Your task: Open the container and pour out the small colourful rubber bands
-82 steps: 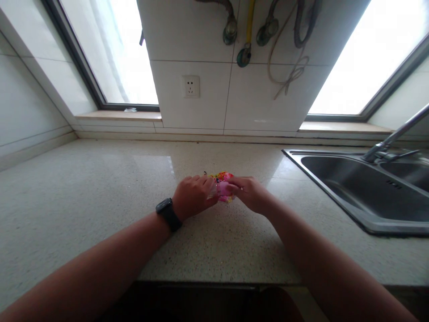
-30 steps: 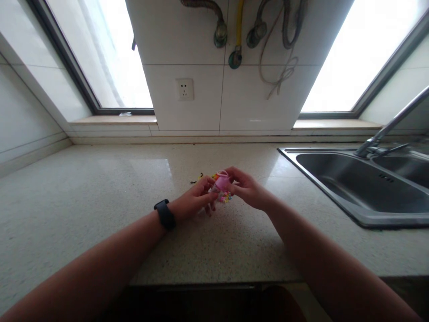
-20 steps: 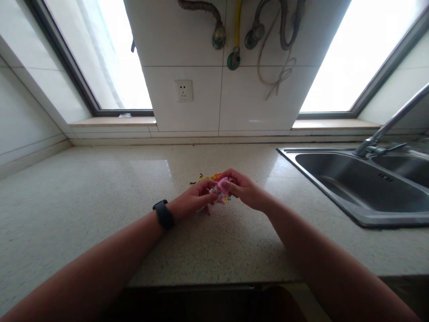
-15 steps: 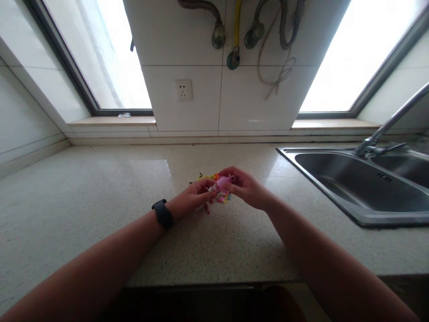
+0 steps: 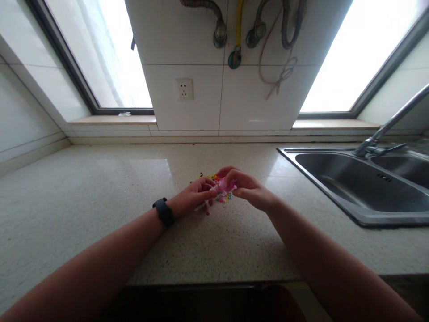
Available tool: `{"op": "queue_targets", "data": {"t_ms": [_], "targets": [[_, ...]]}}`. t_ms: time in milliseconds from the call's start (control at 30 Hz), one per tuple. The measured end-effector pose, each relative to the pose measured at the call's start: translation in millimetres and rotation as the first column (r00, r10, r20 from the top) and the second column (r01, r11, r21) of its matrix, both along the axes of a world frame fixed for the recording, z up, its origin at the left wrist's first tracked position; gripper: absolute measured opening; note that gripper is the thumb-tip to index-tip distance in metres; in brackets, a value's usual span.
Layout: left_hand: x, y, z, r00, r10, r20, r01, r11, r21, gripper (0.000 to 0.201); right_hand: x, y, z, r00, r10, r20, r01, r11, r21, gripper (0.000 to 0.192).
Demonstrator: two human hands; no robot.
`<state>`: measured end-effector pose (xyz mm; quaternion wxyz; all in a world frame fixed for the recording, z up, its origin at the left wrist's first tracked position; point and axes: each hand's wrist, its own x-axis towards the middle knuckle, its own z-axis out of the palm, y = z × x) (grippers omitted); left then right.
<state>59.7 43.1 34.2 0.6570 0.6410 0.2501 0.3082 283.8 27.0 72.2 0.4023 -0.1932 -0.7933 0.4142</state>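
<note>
Between my two hands, just above the counter, is a small shiny pink item [image 5: 220, 185] with a pale or see-through part; its exact kind is too small to tell. My left hand [image 5: 198, 193], with a dark watch [image 5: 163, 212] on the wrist, is closed on the item's left end, thumb along the near side. On the other end, my right hand [image 5: 248, 189] has its fingers bent over the pink part and its thumb below. Under and behind them lie small colourful bead-like pieces [image 5: 229, 197] in yellow, red and blue, partly hidden by the hands.
The speckled stone counter [image 5: 94, 188] runs along a white tiled wall with a power socket [image 5: 184, 89] and pipe valves [image 5: 220, 35]. To the right, a steel sink [image 5: 335, 179] is set into the counter, with a faucet [image 5: 368, 145] at its back edge.
My right fingers have shifted over the top of the pink item, covering more of it; a small ring at its right end is now hidden. My left hand has barely moved.
</note>
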Motion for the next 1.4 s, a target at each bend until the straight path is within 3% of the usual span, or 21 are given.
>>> {"op": "queue_targets", "data": {"t_ms": [167, 367, 500, 600, 767, 967, 1033, 1167, 1200, 1267, 1333, 1400], "targets": [[0, 0, -1.2, 1.0, 0.012, 0.001, -0.012, 1.0, 0.0, 0.044, 1, 0, -3.0, 0.999, -0.036, -0.036, 0.033, 0.995, -0.096, 0.039], [-1, 3, -4.7, 1.0, -0.005, 0.015, 0.004, 1.0, 0.024, 0.041, 1, 2, -7.6, 0.981, -0.119, 0.152, 0.123, 0.992, -0.015, 0.035], [-1, 2, -3.3, 1.0, 0.0, 0.001, 0.0, 1.0, 0.018, 0.042, 0, 9, -15.1, 0.954, -0.239, 0.182, 0.251, 0.967, -0.045, 0.049], [0, 1, -2.4, 1.0, 0.008, -0.003, -0.008, 1.0, -0.003, 0.044, 3, 13, -17.4, 0.904, -0.331, 0.269, 0.336, 0.941, 0.028, 0.041], [0, 3, -4.4, 1.0, 0.002, -0.005, -0.001, 1.0, 0.023, 0.041, 5, 9, -7.7, 0.853, -0.383, 0.354, 0.345, 0.923, 0.167, 0.034], [-1, 2, -4.3, 1.0, 0.007, -0.004, -0.007, 1.0, 0.014, 0.041, 4, 6, -4.6, 0.873, -0.349, 0.341, 0.318, 0.937, 0.143, 0.039], [0, 0, -3.2, 1.0, 0.014, -0.02, -0.013, 1.0, 0.026, 0.043, 7, 7, -5.4, 0.833, -0.363, 0.417, 0.345, 0.931, 0.121, 0.052], [1, 0, -3.1, 0.998, 0.033, -0.046, -0.032, 0.999, 0.038, 0.043, 15, 9, -2.4, 0.618, -0.483, 0.62, 0.456, 0.863, 0.218, 0.082], [1, 1, -3.6, 0.998, 0.033, -0.047, -0.031, 0.999, 0.039, 0.043, 16, 9, -1.2, 0.627, -0.514, 0.585, 0.468, 0.849, 0.245, 0.082], [1, 2, -4.4, 0.999, 0.023, -0.049, -0.02, 0.999, 0.045, 0.042, 17, 8, 0.8, 0.742, -0.514, 0.431, 0.45, 0.858, 0.247, 0.073], [1, 2, -4.6, 0.999, 0.02, -0.045, -0.018, 0.998, 0.053, 0.042, 15, 6, 1.6, 0.869, -0.402, 0.288, 0.357, 0.913, 0.198, 0.062], [0, 2, -4.1, 0.999, 0.029, -0.041, -0.027, 0.998, 0.057, 0.043, 15, 5, 1.2, 0.933, -0.265, 0.244, 0.238, 0.962, 0.135, 0.056]]}}
